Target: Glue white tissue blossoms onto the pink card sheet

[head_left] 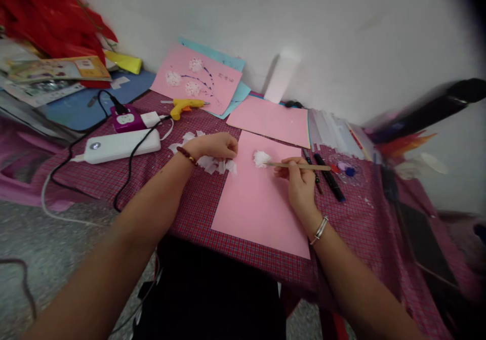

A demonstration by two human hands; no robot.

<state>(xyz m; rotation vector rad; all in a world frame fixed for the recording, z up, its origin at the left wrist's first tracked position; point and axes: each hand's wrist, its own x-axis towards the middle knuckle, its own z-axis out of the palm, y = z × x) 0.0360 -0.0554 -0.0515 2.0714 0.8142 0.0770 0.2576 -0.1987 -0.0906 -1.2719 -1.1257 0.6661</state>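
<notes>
A pink sheet of paper lies on the table in front of me. On its upper part sits a tuft of white paper bits. My right hand grips a thin wooden stick, whose left end reaches the tuft's edge. Over the sheet's left edge, my left hand is closed with its fingertips together; whatever they hold is too small to make out. Loose white paper pieces are scattered beneath and around that hand.
A finished-looking flower picture leans at the back, with a yellow glue gun before it. A white power bank and cables lie left. More pink paper is behind the sheet; a black marker lies right.
</notes>
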